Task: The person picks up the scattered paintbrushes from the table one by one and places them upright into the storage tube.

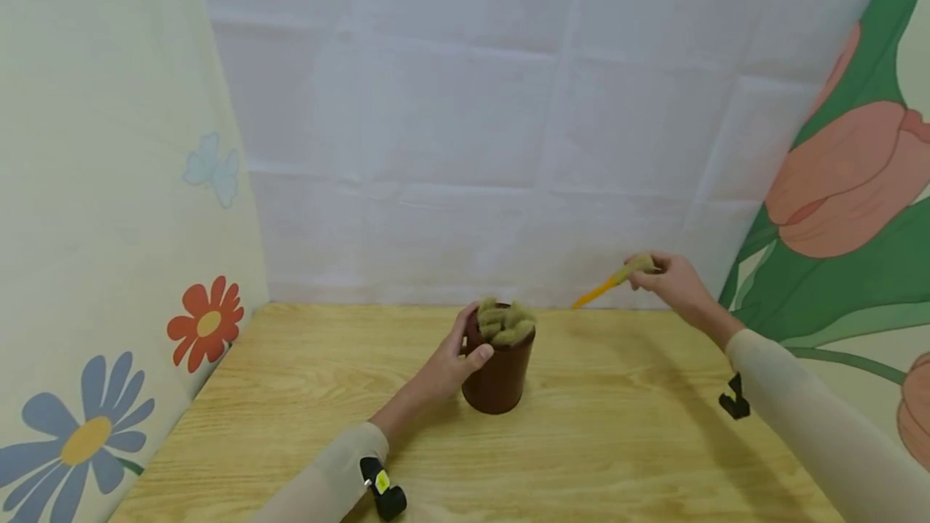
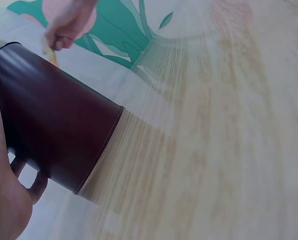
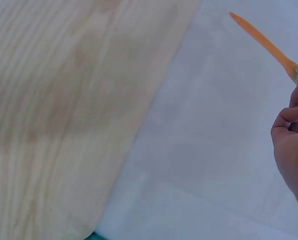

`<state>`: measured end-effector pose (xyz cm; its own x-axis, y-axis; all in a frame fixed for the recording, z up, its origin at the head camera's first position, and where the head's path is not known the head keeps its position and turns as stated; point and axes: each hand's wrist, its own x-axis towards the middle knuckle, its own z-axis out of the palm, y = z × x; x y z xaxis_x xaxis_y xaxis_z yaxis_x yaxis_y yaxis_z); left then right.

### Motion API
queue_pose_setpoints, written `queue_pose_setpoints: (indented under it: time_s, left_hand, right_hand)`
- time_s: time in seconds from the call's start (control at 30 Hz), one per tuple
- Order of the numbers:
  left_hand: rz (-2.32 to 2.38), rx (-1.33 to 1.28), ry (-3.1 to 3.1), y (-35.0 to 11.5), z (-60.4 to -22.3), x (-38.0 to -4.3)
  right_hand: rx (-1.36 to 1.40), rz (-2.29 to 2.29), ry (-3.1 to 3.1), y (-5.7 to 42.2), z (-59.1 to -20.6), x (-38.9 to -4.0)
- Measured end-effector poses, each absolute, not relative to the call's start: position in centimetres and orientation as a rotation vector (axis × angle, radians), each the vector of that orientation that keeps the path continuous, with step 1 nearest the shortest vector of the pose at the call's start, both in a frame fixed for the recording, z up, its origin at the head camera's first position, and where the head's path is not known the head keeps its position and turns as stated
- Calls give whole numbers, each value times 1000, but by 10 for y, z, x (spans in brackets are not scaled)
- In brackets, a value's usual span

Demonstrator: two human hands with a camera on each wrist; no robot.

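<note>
A dark brown, cup-shaped pot point(image 1: 498, 378) stands upright on the table, with several fuzzy olive-green tops point(image 1: 504, 323) bunched at its mouth. My left hand point(image 1: 448, 363) grips the pot from its left side, thumb across the near face below the rim and fingers round the far side. Off to the right and higher up, my right hand point(image 1: 670, 279) pinches a slim stick by its fuzzy olive-green end. The stick's smooth orange part point(image 3: 262, 39) tapers to a point, slanting down toward the left in the head view. Some of the gripped end is hidden by the fingers.
The light wood-grain table point(image 1: 349, 378) ends at a creased white sheet point(image 1: 465, 119) behind it. Floral panels flank it, with daisy-like flowers point(image 1: 85, 441) on the left and pink tulips point(image 1: 846, 184) on the right. Small black devices point(image 1: 385, 491) are worn on both sleeves.
</note>
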<state>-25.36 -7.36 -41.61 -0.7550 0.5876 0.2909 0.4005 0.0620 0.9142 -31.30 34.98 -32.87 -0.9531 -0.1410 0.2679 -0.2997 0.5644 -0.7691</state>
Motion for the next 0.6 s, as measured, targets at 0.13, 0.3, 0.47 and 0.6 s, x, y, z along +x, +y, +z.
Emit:
queue_pose_setpoints:
  time_s: [0.13, 0.3, 0.47, 0.6]
  left_hand:
    - [1783, 1023, 2165, -72, -417, -256]
    - [1775, 1014, 2166, -71, -425, -266]
    - [1803, 988, 2172, -66, -448, -284]
    - [1822, 986, 2184, -63, -453, -286]
  right_hand:
    - [400, 1444, -2525, 336, -311, -312]
    - [480, 1615, -2365, 314, -288, -306]
    - [646, 1807, -2192, 288, -270, -299]
    - [719, 1745, -2202, 270, -263, -296]
